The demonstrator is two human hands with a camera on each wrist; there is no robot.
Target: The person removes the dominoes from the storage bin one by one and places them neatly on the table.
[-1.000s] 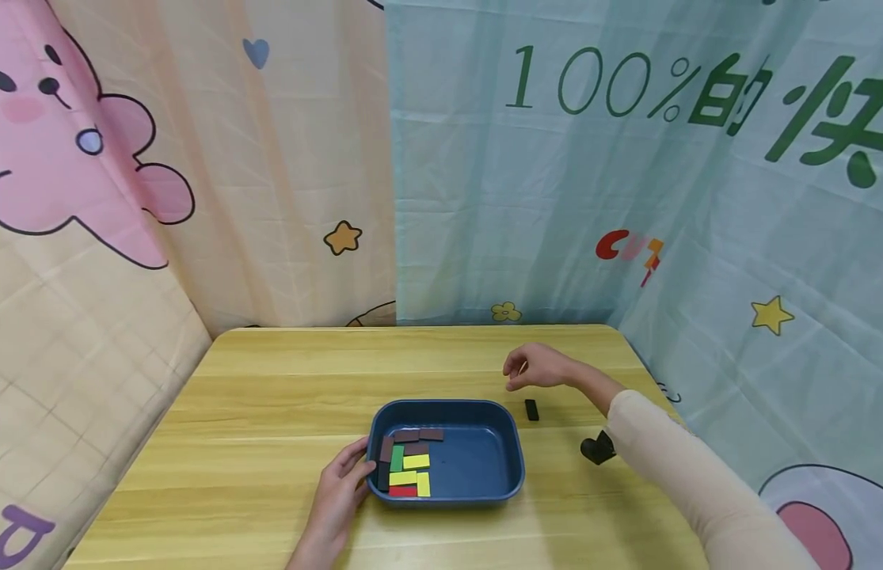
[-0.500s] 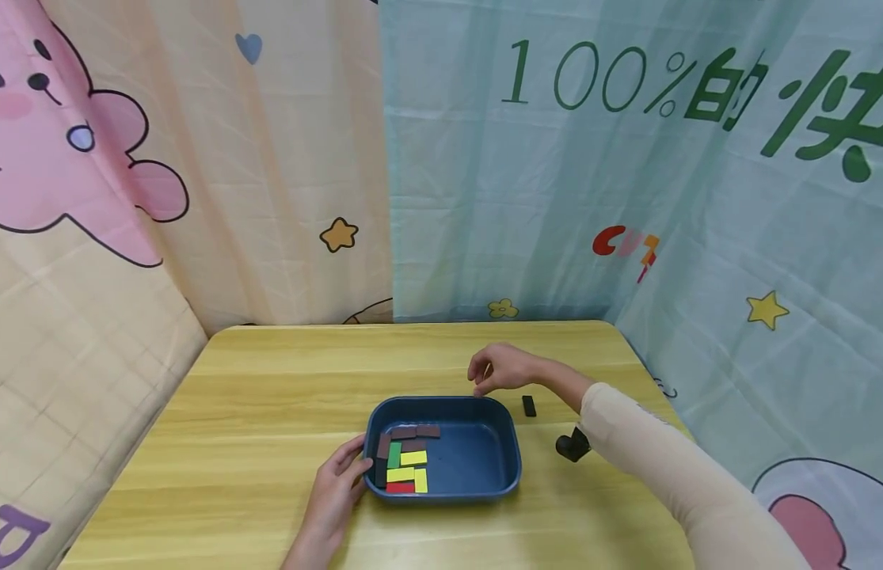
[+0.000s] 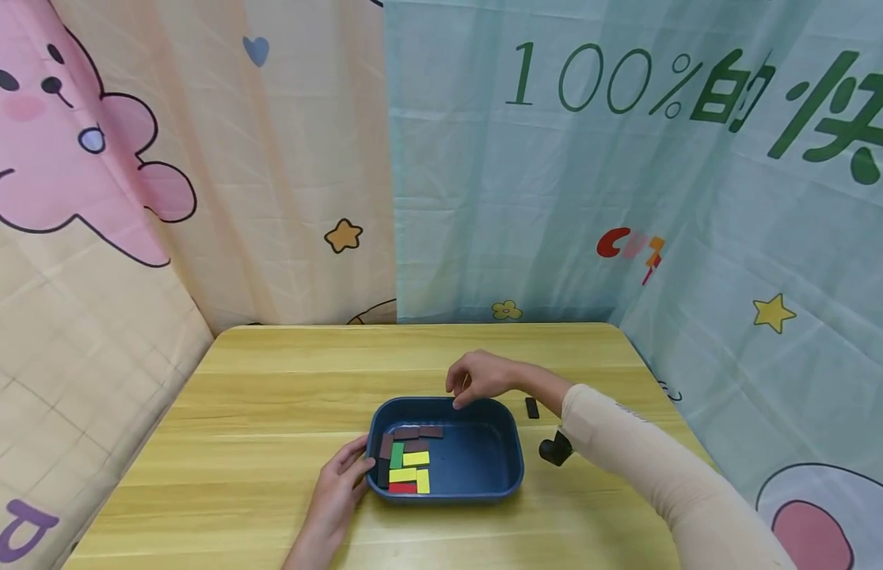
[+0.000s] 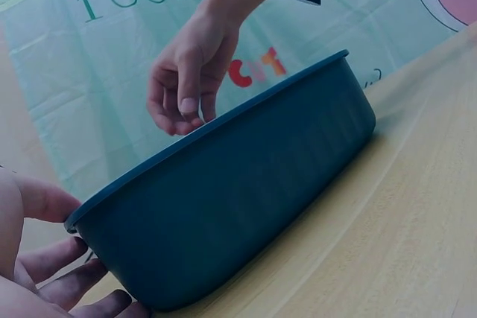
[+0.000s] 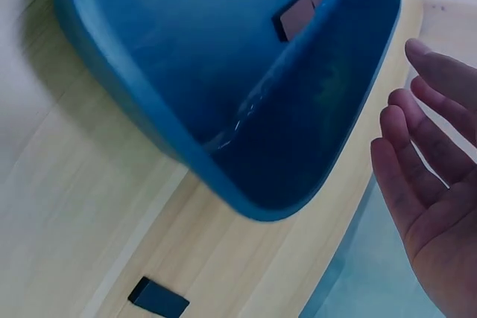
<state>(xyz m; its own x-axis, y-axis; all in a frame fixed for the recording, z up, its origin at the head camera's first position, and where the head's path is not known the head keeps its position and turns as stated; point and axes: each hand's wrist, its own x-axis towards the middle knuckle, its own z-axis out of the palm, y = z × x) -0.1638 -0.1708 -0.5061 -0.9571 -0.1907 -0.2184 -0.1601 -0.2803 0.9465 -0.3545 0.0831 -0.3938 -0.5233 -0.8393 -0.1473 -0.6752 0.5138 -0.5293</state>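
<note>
A blue rectangular plastic tub [image 3: 477,467] stands on the table. My left hand [image 3: 336,483] holds its left end. In the left wrist view the left thumb [image 4: 48,202] lies at the rim, with the fingers under it against the outer wall. Brown dominoes [image 3: 407,433], a green domino [image 3: 397,455], yellow dominoes [image 3: 403,475], a red domino [image 3: 402,488] and a black piece [image 3: 383,473] lie flat in the tub's left half. My right hand [image 3: 480,376] hovers over the far rim, fingers loosely bent. Nothing shows between thumb and fingers in the right wrist view.
One black domino [image 5: 159,298] lies on the wooden table [image 3: 270,412] right of the tub. A black wrist camera [image 3: 555,449] hangs at my right sleeve [image 3: 648,451]. Printed curtains [image 3: 498,198] stand behind and beside the table.
My right hand has moved left, from beyond the black domino to above the tub's far rim. My left hand, the tub and its dominoes stay put.
</note>
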